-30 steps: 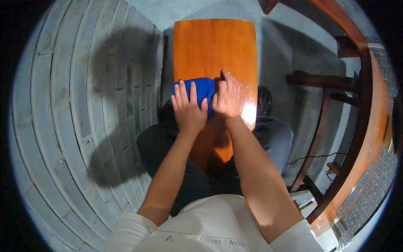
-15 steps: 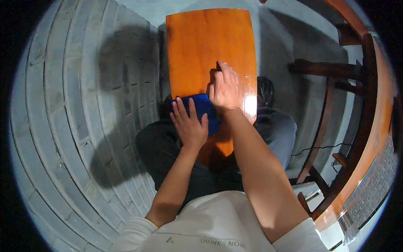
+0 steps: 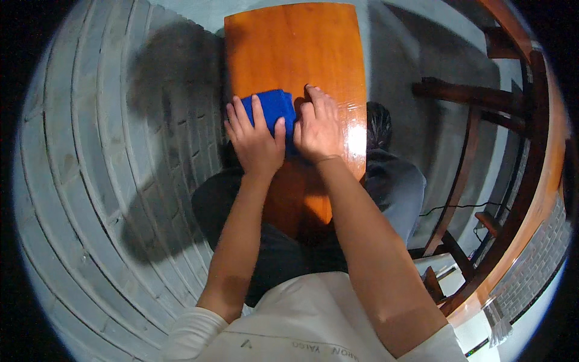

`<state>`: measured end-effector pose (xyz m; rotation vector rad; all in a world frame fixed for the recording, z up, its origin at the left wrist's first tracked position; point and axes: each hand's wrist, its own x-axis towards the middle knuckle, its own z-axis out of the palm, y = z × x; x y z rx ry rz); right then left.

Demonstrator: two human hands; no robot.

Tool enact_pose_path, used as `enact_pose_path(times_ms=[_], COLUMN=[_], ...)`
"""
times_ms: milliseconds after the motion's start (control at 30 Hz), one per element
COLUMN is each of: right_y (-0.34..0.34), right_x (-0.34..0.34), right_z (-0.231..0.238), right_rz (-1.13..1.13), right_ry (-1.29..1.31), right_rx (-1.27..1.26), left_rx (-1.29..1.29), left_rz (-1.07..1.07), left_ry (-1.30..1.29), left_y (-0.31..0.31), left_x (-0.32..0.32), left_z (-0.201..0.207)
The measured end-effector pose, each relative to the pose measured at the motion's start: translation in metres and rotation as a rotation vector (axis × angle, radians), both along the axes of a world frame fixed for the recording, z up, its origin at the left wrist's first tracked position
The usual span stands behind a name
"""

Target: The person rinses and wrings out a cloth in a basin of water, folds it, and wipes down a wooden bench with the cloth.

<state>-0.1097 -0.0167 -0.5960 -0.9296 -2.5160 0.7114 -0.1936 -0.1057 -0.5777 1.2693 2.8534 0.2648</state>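
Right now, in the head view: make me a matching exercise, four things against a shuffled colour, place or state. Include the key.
Things
1. Cloth
2. Wooden top
3. Wall
4. Left hand

Descriptions
A. Grey, along the picture's left side
B. Laid partly over the cloth
C. Orange-brown and glossy
D. Blue, partly covered by a hand

Pairs: 1-D, 2-C, 3-A, 4-B
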Motion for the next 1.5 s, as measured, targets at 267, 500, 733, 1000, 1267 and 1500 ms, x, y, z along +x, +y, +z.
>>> enact_pose_path(times_ms=[267, 500, 733, 1000, 1267, 1500], right_y=[0.001, 0.0, 0.001, 0.003, 0.005, -0.004], right_x=[-0.006, -0.01, -0.014, -0.015, -0.014, -0.014], right_z=[0.004, 0.003, 0.004, 0.002, 0.015, 0.001], right_rz=[0.005, 0.03, 0.031, 0.032, 0.036, -0.025], right_ry=[-0.024, -0.05, -0.04, -0.025, -0.097, 0.017], right_rx=[0.016, 0.01, 0.02, 0.073, -0.021, 0.166], left_rx=[0.084, 0.122, 0.21, 0.18, 0.132, 0.151], left_rz=[-0.037, -0.047, -0.059, -0.063, -0.047, -0.107], left_ry=[0.065, 0.125, 0.168, 0.086, 0.169, 0.065], left_y=[0.049, 0.088, 0.119, 0.136, 0.164, 0.213], left_x=[-0.051, -0.092, -0.129, -0.141, -0.115, -0.057], left_z=[-0.006, -0.013, -0.023, -0.013, -0.019, -0.022])
